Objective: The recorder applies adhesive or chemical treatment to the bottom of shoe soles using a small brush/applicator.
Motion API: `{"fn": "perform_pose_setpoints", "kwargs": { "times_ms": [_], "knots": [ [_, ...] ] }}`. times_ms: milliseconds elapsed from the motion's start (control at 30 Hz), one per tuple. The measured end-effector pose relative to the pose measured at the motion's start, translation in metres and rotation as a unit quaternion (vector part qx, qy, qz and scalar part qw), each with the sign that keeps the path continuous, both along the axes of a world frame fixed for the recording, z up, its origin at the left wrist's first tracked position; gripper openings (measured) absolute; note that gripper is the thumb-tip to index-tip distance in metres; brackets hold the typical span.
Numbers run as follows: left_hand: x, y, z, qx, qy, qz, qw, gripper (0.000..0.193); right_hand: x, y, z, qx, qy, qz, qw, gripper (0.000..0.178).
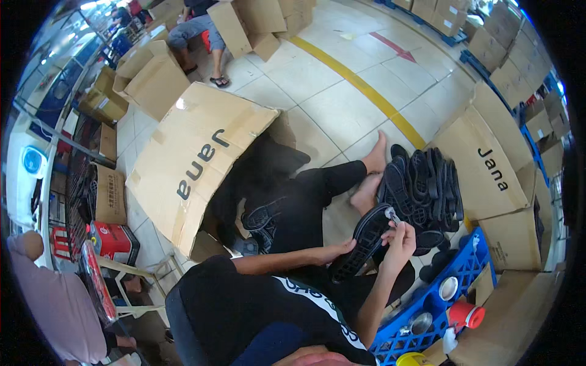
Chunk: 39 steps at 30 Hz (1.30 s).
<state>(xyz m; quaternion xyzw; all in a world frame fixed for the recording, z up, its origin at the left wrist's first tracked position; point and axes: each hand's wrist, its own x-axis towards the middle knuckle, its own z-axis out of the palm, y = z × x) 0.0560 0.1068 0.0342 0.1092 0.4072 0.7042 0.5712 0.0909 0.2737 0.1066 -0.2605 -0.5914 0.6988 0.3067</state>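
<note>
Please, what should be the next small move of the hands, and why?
Perhaps the right hand should move the small pale piece along the black shoe sole, since it holds that piece at the sole's far end while the left hand holds the sole.

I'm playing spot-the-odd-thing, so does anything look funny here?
Yes: the big cardboard box left of the person's legs looks tipped over, its opening facing sideways toward black shoe soles instead of up.

The floor (299, 85) consists of pale tiles, marked on the far side with a yellow line (357, 83) and a red arrow (394, 46). Cartons (510, 76) are stacked at far right; a metal-tube rack (67, 136) stands left.
</note>
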Motion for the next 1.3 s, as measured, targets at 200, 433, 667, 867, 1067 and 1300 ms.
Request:
{"fn": "perform_pose_setpoints", "kwargs": {
  "times_ms": [200, 433, 667, 867, 1067, 1300],
  "knots": [
    [-0.005, -0.008, 0.023, -0.047, -0.031, -0.068, 0.996, 0.061, 0.006, -0.008, 0.013, 0.017, -0.038, 0.031, 0.999, 0.021],
    [0.0, 0.002, 0.014, 0.017, 0.004, -0.022, 1.0, 0.063, 0.004, -0.012, 0.02, -0.016, 0.008, -0.014, 1.0, 0.019],
    [-0.002, 0.005, 0.015, 0.038, 0.008, -0.057, 0.998, 0.062, 0.006, -0.01, 0.02, 0.001, -0.014, -0.005, 1.0, 0.02],
    [-0.001, 0.006, 0.016, 0.023, 0.006, -0.051, 0.998, 0.063, 0.008, -0.012, 0.018, 0.029, -0.022, -0.009, 0.999, 0.018],
    [0.003, 0.006, 0.021, 0.007, 0.006, -0.058, 0.998, 0.065, 0.012, -0.012, 0.022, 0.021, -0.006, -0.046, 0.999, 0.017],
    [0.007, 0.014, 0.021, -0.001, 0.004, -0.056, 0.998, 0.063, 0.018, -0.006, 0.024, 0.009, 0.002, -0.039, 0.999, 0.017]
  ]
}}
